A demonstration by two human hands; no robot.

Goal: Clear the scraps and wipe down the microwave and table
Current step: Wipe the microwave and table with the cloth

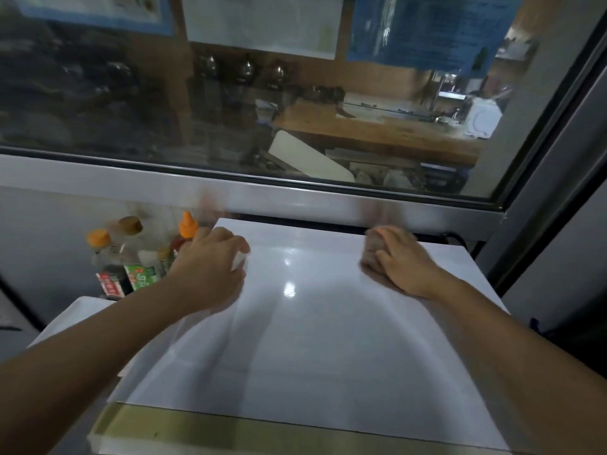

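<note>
Wiping is under way on the microwave (308,323) top, mid-frame. The right hand (399,264) has its grip closed on a brownish cloth (372,254); the left hand (210,267) seems to hold something white, blurred. No scraps show; the table appears not yet wiped.

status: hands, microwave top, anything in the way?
Left hand on something white, blurred. Right hand grips a cloth on the microwave top. No scraps visible there. Bottles stand left, off the top.
</note>
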